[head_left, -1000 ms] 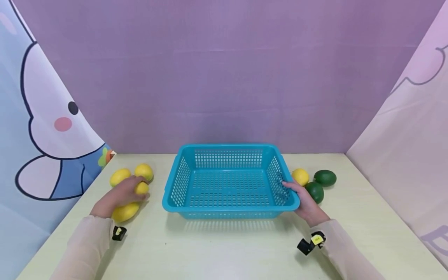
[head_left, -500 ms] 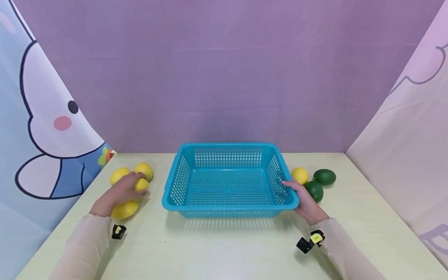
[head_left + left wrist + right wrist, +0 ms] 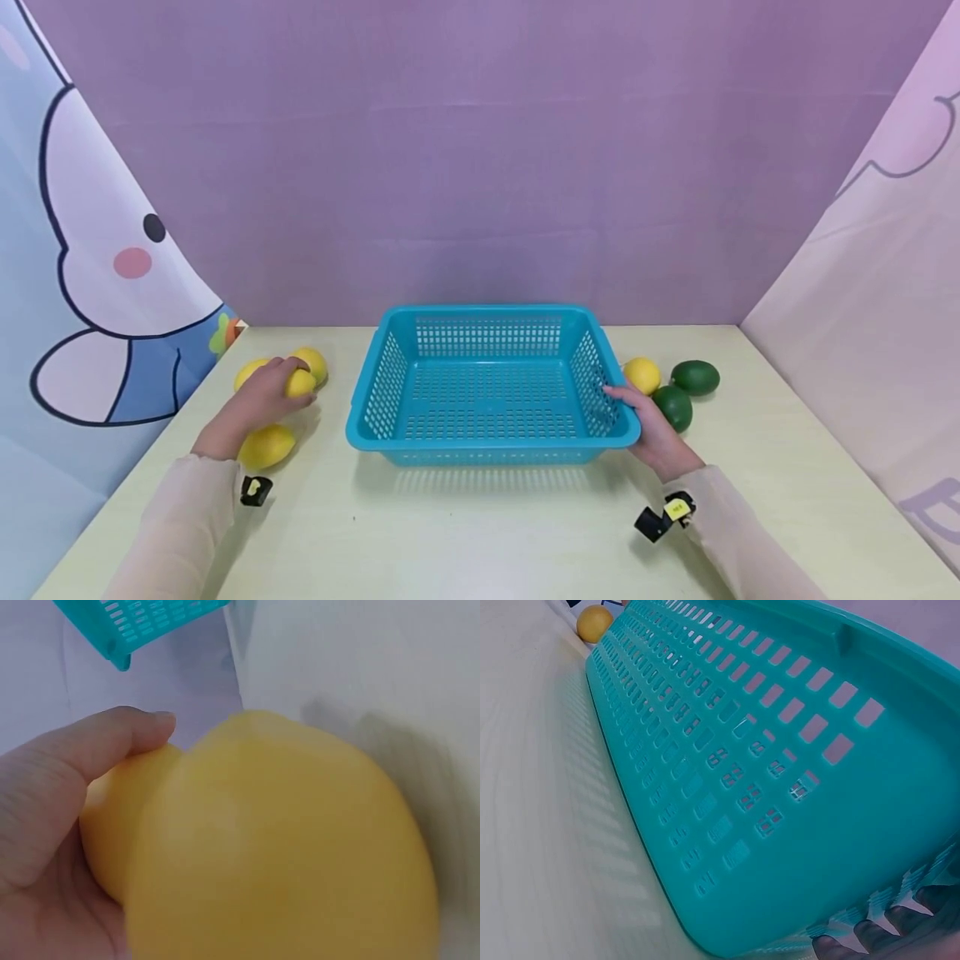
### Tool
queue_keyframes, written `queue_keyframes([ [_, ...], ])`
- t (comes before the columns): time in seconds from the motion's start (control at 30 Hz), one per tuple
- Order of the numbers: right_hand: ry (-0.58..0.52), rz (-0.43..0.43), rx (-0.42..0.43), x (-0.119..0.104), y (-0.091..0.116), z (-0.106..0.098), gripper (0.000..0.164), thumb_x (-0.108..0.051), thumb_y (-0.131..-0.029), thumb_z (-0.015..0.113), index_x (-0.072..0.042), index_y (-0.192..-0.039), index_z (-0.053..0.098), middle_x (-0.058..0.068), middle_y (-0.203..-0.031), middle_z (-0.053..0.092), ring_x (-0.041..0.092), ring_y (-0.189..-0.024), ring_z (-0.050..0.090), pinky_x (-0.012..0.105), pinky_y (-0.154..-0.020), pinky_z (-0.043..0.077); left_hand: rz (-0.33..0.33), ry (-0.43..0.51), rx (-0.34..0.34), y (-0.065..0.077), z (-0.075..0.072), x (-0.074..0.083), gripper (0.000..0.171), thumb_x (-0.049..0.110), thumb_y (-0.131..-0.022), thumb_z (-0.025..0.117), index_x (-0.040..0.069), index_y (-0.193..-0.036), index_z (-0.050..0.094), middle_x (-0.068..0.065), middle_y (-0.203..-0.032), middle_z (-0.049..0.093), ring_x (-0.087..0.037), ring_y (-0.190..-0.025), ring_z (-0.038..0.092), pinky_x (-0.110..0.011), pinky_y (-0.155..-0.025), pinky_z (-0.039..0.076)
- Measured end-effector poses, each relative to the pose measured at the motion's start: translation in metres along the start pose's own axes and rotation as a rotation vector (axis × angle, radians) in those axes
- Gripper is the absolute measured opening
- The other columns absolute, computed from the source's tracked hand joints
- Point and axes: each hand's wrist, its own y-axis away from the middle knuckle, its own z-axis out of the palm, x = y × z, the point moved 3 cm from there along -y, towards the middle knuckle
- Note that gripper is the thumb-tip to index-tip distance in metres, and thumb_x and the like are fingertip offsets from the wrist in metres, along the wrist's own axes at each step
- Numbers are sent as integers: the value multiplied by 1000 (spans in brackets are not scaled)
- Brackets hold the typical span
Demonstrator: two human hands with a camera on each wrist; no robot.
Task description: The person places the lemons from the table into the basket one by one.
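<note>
At the left of the head view my left hand (image 3: pixel 262 398) grips a yellow lemon (image 3: pixel 300 383), its thumb curled along the fruit in the left wrist view. A nearer lemon (image 3: pixel 285 847) fills much of that view and hides part of the held one. Two more lemons, one at the far side (image 3: pixel 311 363) and one partly behind the hand (image 3: pixel 247 372), lie around it. My right hand (image 3: pixel 658 437) holds the right side of the blue plastic basket (image 3: pixel 487 445), thumb over the rim. In the right wrist view its fingertips (image 3: pixel 870 934) lie against the basket's perforated wall.
Right of the basket sit a yellow lemon (image 3: pixel 642 376) and two dark green avocados (image 3: pixel 695 377), close together. A purple cloth (image 3: pixel 480 167) stands behind the pale table (image 3: pixel 480 533), with printed cloths on both sides.
My left hand has risen slightly with the lemon, moving away from the nearer lemon, which now shows more. My right hand and the basket stay in place.
</note>
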Motion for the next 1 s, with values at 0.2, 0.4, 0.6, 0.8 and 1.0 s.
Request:
queue_keyframes([
  [0.2, -7, 2, 3, 0, 1, 0, 70, -20, -100, 34, -22, -150, -15, 15, -156, -6, 42, -140, 7, 59, -110, 16, 13, 25, 51, 1, -5, 6, 52, 25, -86, 67, -1, -126, 45, -21, -112, 50, -34, -93, 49, -51, -81, 47],
  [0.4, 0, -1, 11, -1, 1, 0, 70, -19, -100, 33, -22, -150, -14, 15, -156, -5, 41, -140, 7, 59, -110, 16, 28, 55, 93, 3, -10, 13, 53, 23, -87, 65, -1, -128, 43, -22, -115, 48, -35, -95, 48, -52, -82, 46],
  [0.6, -2, -3, 5, -3, 2, 1, 69, -20, -100, 32, -22, -149, -17, 15, -156, -7, 41, -140, 6, 58, -111, 15, 39, 65, 103, 3, -14, 20, 53, 24, -87, 64, 0, -130, 44, -21, -116, 48, -35, -96, 47, -51, -82, 46],
  [0.8, -19, -1, 9, -3, 1, 1, 70, -19, -100, 33, -23, -150, -15, 14, -156, -6, 40, -140, 7, 58, -111, 15, 58, 64, 125, 3, -18, 27, 51, 22, -86, 65, 0, -128, 44, -21, -114, 48, -34, -95, 46, -49, -79, 46],
  [1.0, -26, 1, 9, -2, 1, 2, 70, -19, -99, 33, -22, -150, -14, 14, -156, -6, 41, -140, 7, 58, -111, 15, 75, 70, 154, 4, -21, 35, 52, 25, -86, 65, -1, -127, 46, -20, -115, 49, -33, -95, 47, -48, -81, 48],
])
